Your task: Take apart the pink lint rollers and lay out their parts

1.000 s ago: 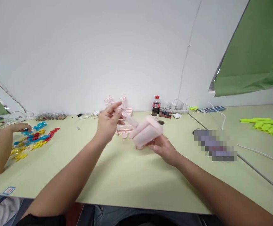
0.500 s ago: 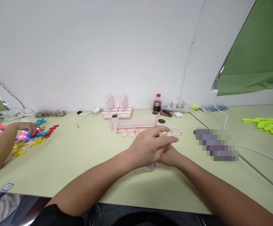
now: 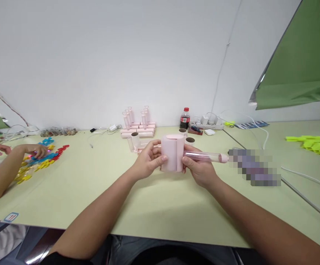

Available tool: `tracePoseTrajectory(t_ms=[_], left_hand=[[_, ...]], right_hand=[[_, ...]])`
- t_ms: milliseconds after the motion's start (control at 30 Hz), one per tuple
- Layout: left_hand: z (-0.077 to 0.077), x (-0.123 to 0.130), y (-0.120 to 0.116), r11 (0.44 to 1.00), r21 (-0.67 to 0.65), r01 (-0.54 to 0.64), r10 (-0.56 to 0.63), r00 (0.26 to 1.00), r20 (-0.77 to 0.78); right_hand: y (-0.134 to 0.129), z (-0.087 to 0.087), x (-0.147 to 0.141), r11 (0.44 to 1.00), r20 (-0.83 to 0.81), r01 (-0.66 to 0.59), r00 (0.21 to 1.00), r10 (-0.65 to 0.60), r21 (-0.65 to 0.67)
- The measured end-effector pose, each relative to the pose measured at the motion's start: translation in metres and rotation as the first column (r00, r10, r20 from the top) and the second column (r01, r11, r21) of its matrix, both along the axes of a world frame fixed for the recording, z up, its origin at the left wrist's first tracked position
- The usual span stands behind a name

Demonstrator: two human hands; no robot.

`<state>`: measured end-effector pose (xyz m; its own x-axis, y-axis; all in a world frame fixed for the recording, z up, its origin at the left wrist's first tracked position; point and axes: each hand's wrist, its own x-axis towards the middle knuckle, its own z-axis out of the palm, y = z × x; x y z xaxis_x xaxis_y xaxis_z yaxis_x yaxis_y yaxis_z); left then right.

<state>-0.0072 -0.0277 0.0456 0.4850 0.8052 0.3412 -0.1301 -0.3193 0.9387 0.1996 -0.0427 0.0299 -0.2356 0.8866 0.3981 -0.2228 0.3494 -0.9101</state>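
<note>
A pink lint roller (image 3: 173,152) in its cover is held up above the table, its clear tube handle (image 3: 204,156) pointing right. My left hand (image 3: 149,162) grips the cover's left side with the thumb on the front. My right hand (image 3: 200,167) closes on the right side, where the handle meets the cover. Behind the hands stand white sticky rolls with brown cores, one roll (image 3: 135,139) at the left and another roll (image 3: 190,141) at the right. A clear tube (image 3: 130,144) stands beside the left roll. Pink parts behind are mostly hidden by my hands.
Finished-looking pink rollers (image 3: 137,130) stand by the wall, near a cola bottle (image 3: 185,118) and a power strip (image 3: 208,126). A blurred-out object (image 3: 255,167) and yellow-green honeycomb pieces (image 3: 313,146) lie right. At left, another person's hand (image 3: 38,151) touches colourful plastic pieces (image 3: 49,158).
My hands were crossed over each other, mostly hiding the pink item. Now they are apart on either side of it, and the lint roller shows upright with its handle to the right.
</note>
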Motion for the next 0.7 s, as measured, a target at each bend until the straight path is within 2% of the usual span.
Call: tracePoseTrajectory(t_ms=[100, 200, 267, 367, 433, 500, 700], left_hand=[[0.003, -0.012, 0.009, 0.984, 0.074, -0.163, 0.162, 0.986, 0.025], [0.014, -0.04, 0.018, 0.934, 0.171, -0.314, 0.335, 0.936, -0.109], [0.021, -0.061, 0.022, 0.929, 0.225, -0.295, 0.358, 0.873, -0.331], [0.023, -0.084, 0.024, 0.936, 0.267, -0.228, 0.349, 0.689, -0.635], [0.019, -0.089, 0.025, 0.942, 0.268, -0.202, 0.335, 0.563, -0.755], [0.013, -0.089, 0.026, 0.95, 0.264, -0.165, 0.311, 0.48, -0.82], [0.003, -0.079, 0.031, 0.967, 0.247, -0.064, 0.251, 0.415, -0.875]], right_hand=[[0.002, 0.0, 0.003, 0.997, -0.082, 0.083, 0.993, -0.083, -0.009], [0.007, 0.003, 0.009, 0.973, -0.188, 0.232, 0.955, -0.23, -0.008], [0.011, 0.005, 0.013, 0.962, -0.221, 0.273, 0.937, -0.271, -0.019], [0.014, 0.003, 0.015, 0.961, -0.224, 0.276, 0.935, -0.275, -0.03], [0.015, 0.0, 0.014, 0.959, -0.198, 0.283, 0.939, -0.283, -0.028], [0.015, -0.003, 0.014, 0.959, -0.157, 0.284, 0.946, -0.284, -0.023], [0.014, -0.007, 0.014, 0.961, -0.092, 0.276, 0.957, -0.276, -0.015]])
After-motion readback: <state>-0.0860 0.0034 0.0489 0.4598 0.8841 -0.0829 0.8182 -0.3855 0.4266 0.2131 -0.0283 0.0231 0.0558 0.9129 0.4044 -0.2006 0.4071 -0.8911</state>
